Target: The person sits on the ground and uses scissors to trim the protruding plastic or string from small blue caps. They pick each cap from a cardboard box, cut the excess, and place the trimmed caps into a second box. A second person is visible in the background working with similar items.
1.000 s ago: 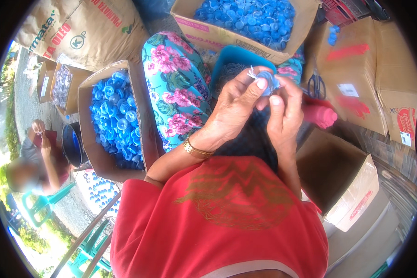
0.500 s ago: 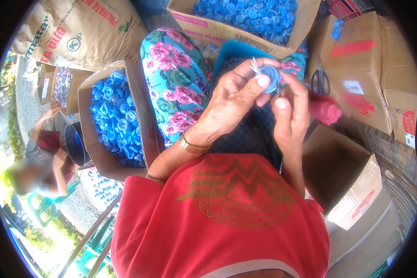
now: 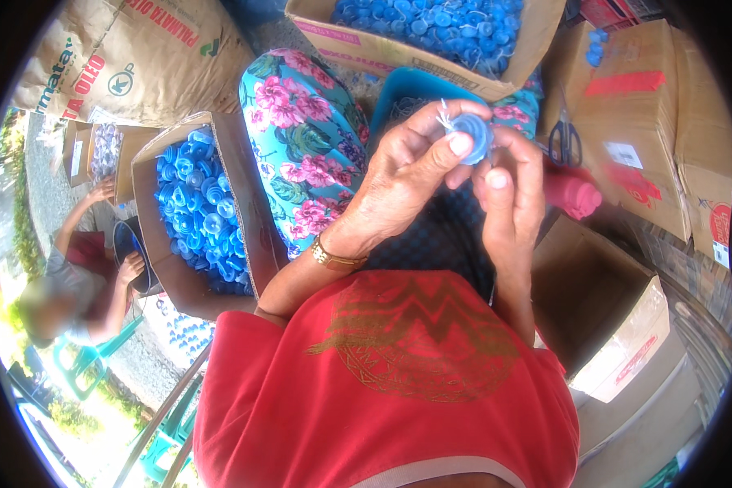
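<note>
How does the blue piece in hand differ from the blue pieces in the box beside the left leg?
The held piece has white string at its side; the boxed pieces show none.
The held piece is pinched singly in the left hand; the boxed pieces lie heaped in the box.
Both are blue and rounded.

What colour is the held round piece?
The round piece is blue, showing best in the head view.

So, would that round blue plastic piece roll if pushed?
The round blue plastic piece might roll, having a circular rim. It's probably light, since the left hand pinches it. The thin white string seems floppy, splaying loosely.
</note>
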Action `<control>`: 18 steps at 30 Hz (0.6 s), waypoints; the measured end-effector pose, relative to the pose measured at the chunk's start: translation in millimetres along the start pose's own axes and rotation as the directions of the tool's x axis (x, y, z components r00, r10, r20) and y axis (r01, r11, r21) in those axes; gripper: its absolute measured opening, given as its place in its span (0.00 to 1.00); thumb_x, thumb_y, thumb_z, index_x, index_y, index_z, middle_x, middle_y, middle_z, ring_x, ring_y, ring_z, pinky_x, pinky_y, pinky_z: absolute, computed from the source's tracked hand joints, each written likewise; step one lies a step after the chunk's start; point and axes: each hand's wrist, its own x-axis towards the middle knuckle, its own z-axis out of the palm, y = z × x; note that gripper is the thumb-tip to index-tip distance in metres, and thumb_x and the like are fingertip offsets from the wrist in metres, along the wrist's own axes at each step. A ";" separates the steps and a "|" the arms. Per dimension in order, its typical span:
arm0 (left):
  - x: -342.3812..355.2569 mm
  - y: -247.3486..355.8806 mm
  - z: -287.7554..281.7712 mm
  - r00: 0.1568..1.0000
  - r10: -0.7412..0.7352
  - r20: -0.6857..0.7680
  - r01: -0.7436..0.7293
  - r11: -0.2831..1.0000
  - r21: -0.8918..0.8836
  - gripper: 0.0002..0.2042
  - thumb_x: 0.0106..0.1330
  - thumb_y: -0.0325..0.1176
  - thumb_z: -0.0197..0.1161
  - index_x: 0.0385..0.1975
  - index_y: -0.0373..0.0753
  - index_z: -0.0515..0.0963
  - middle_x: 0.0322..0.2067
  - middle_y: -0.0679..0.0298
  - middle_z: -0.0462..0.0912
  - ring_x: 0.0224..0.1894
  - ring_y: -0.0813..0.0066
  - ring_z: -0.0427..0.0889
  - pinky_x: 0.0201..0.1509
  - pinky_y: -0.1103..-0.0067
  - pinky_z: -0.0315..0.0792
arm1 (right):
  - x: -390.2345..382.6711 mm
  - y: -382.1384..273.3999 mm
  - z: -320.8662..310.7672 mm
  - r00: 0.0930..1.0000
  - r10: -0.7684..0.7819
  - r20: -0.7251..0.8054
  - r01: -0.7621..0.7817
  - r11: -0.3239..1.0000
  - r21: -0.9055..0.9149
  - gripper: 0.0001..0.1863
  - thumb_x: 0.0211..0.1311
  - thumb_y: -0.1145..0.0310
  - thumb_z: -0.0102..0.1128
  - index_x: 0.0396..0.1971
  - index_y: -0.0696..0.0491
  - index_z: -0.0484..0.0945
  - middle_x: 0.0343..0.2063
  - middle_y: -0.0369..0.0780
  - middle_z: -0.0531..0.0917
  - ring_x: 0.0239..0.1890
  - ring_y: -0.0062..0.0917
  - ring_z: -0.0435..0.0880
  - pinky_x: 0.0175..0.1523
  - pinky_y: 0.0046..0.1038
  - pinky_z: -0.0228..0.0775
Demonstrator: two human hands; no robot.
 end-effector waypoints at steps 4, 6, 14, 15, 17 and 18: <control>3.8 4.3 2.9 1.000 0.015 -0.020 -0.016 1.000 -0.006 0.19 0.66 0.38 0.57 0.53 0.34 0.69 0.34 0.69 0.74 0.28 0.84 0.63 0.34 0.87 0.62 | -1.5 -0.9 -7.4 0.999 0.009 0.039 -0.009 1.000 -0.005 0.18 0.67 0.64 0.48 0.52 0.58 0.69 0.22 0.32 0.70 0.25 0.14 0.66 0.31 0.18 0.59; 4.8 4.7 2.7 1.000 0.021 -0.018 -0.021 1.000 -0.006 0.19 0.66 0.38 0.57 0.53 0.34 0.69 0.34 0.69 0.74 0.28 0.84 0.63 0.34 0.87 0.62 | -1.3 -0.5 -8.2 0.999 -0.002 0.041 0.003 1.000 -0.007 0.19 0.67 0.64 0.48 0.53 0.58 0.69 0.23 0.32 0.70 0.26 0.14 0.66 0.31 0.18 0.59; 5.0 7.5 0.5 0.999 -0.016 0.028 0.015 0.999 0.030 0.20 0.65 0.39 0.59 0.52 0.33 0.70 0.33 0.69 0.73 0.27 0.85 0.63 0.31 0.87 0.61 | 2.0 -0.7 -4.3 0.999 -0.022 0.045 0.023 0.999 -0.032 0.23 0.69 0.57 0.43 0.54 0.59 0.65 0.19 0.31 0.67 0.21 0.12 0.61 0.26 0.15 0.52; 5.1 7.6 -0.1 1.000 -0.017 0.026 0.016 0.999 0.040 0.20 0.65 0.39 0.59 0.52 0.33 0.70 0.33 0.70 0.73 0.27 0.85 0.63 0.31 0.87 0.61 | 2.2 -0.8 -4.1 0.999 -0.018 0.043 0.019 0.999 -0.026 0.22 0.69 0.57 0.43 0.54 0.59 0.65 0.19 0.31 0.67 0.21 0.12 0.61 0.26 0.15 0.52; 4.9 7.5 -0.7 1.000 -0.019 0.024 0.018 0.998 0.062 0.21 0.65 0.40 0.59 0.52 0.33 0.71 0.32 0.70 0.73 0.27 0.85 0.63 0.31 0.87 0.61 | 3.0 -1.1 -3.2 0.999 -0.011 0.038 0.011 1.000 -0.017 0.21 0.69 0.58 0.43 0.53 0.59 0.65 0.19 0.31 0.67 0.21 0.12 0.61 0.26 0.15 0.52; 4.2 6.7 -0.3 0.999 -0.027 0.028 0.024 0.997 0.079 0.21 0.65 0.40 0.59 0.52 0.33 0.71 0.32 0.70 0.73 0.27 0.85 0.63 0.31 0.87 0.61 | 3.4 -1.6 -2.7 1.000 0.009 0.013 -0.009 1.000 0.000 0.20 0.69 0.59 0.44 0.53 0.58 0.65 0.20 0.31 0.68 0.22 0.12 0.63 0.27 0.15 0.54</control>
